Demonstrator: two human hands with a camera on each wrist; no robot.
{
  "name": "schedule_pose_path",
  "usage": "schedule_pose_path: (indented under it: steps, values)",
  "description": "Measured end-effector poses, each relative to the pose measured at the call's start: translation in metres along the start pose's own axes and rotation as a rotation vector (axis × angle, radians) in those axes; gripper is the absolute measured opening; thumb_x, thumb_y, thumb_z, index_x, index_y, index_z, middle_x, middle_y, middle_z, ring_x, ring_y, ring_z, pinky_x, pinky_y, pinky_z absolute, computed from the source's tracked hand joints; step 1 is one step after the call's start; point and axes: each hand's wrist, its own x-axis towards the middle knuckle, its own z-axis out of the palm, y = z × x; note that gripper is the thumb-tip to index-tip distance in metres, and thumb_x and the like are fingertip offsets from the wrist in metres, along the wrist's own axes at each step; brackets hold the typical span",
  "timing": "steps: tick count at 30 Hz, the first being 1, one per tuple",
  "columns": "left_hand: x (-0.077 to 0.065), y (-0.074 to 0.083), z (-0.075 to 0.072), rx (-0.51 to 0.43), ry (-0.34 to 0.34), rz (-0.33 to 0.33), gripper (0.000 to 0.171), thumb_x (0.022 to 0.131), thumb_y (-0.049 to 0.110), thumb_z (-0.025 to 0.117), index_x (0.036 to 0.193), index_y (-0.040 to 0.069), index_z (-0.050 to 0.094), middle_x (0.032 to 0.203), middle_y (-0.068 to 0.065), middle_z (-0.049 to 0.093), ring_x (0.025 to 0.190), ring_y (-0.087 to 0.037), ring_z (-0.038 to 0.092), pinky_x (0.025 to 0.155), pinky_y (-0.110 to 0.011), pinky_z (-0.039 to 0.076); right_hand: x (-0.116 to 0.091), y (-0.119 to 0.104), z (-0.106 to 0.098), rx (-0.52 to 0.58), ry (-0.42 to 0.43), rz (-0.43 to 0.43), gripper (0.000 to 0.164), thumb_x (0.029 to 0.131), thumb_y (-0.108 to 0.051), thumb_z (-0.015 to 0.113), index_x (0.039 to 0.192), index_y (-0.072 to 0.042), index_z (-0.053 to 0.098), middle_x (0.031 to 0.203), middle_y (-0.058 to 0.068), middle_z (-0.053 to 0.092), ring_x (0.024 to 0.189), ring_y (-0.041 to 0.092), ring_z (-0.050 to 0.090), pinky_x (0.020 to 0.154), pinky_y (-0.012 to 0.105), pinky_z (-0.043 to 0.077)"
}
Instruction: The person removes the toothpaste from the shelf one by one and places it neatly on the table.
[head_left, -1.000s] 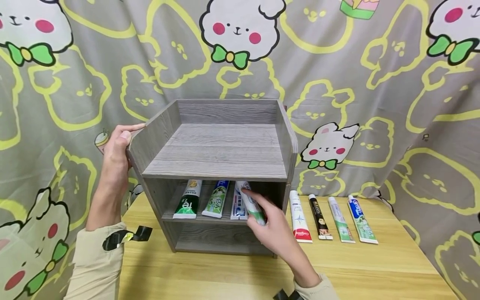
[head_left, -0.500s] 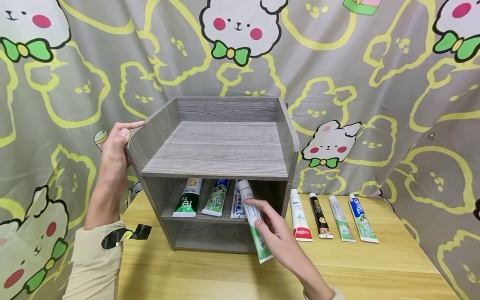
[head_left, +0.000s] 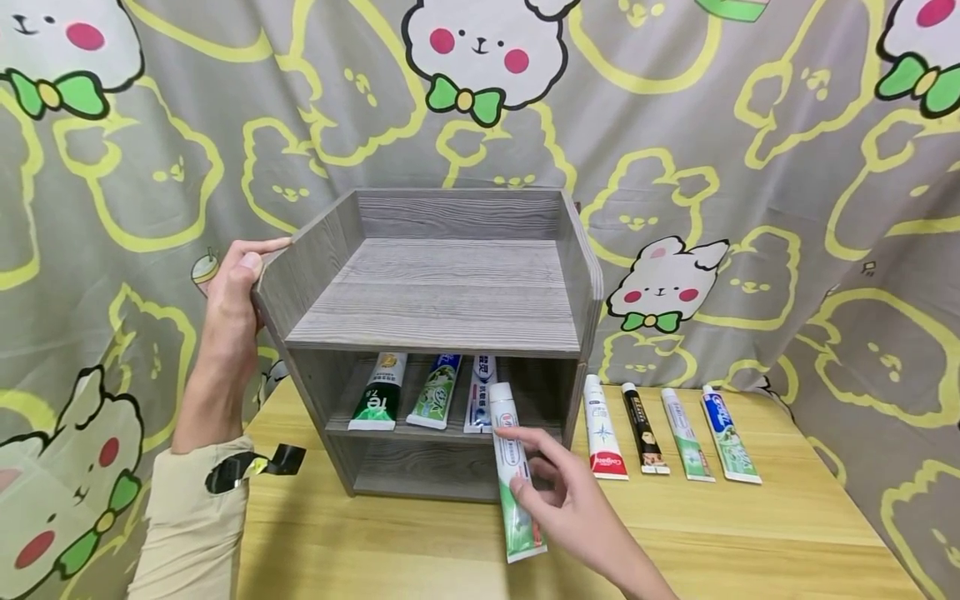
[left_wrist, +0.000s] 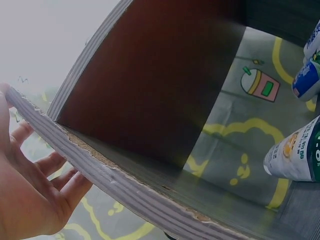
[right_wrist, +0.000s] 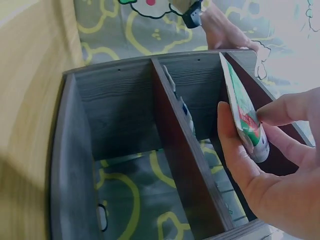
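Grey curtain [head_left: 675, 92] with yellow outlines and white cartoon animals hangs behind a grey wooden shelf [head_left: 435, 292], which stands on a pale wooden table [head_left: 375, 550].

In front of the shelf's right half is a white and green toothpaste tube [head_left: 512, 457], held by the right hand [head_left: 573, 500]. Thumb and index finger are parted only by the tube's width, gripping it from its right side. Its white cap points up toward the shelf's middle compartment, while the flat green end slants down toward the person, clear of the shelf's front. Whether that end touches the table, I cannot tell.

At the shelf's upper left edge is the left hand [head_left: 235, 296], well apart from the held tube, with the shelf between. It holds the side panel, its fingers loosely bent along the outer face and its thumb at the front edge. Black tape shows on the left sleeve [head_left: 191, 517], beside the shelf's lower left.

Inside the shelf's middle compartment, from its left side onward, lie a dark green and white tube [head_left: 378, 392], a blue and green tube [head_left: 435, 392] and a blue and white tube [head_left: 482, 400]. To the shelf's right, a row runs outward: a red and white tube [head_left: 603, 429], a black tube [head_left: 643, 429], a slim green and white tube [head_left: 687, 437] and a wide blue and green one [head_left: 731, 437].
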Motion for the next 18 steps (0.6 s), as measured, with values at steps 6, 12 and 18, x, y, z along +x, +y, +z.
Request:
schedule_pose_path:
  steps: [6,12,18]
  values:
    - [0.000,0.000,0.001,-0.002,0.000,0.002,0.039,0.102,0.033,0.047,0.128,0.012,0.067,0.115,-0.012,0.061,0.088,-0.025,0.055,0.067,-0.032,0.045,-0.013,0.004,-0.003,0.029,0.000,0.067,0.046,0.100,-0.001,0.061,0.142,-0.020,0.058,0.149,0.014,0.046,0.109,0.027,0.065,0.081,0.035,0.060]
    - [0.000,-0.001,0.001,0.001,-0.005,0.013,0.039,0.102,0.033,0.047,0.128,0.012,0.067,0.114,-0.013,0.061,0.087,-0.025,0.056,0.067,-0.032,0.045,-0.027,0.008,-0.007,0.025,0.000,0.131,0.046,0.100,-0.006,0.064,0.143,-0.019,0.058,0.152,0.017,0.042,0.114,0.034,0.061,0.082,0.034,0.059]
    - [0.000,-0.001,0.000,-0.004,-0.005,0.018,0.039,0.102,0.033,0.047,0.128,0.011,0.066,0.112,-0.013,0.061,0.087,-0.025,0.056,0.066,-0.031,0.046,-0.038,0.014,-0.011,0.028,-0.007,0.184,0.046,0.100,-0.010,0.065,0.144,-0.019,0.056,0.150,0.017,0.044,0.103,0.026,0.064,0.080,0.033,0.059]
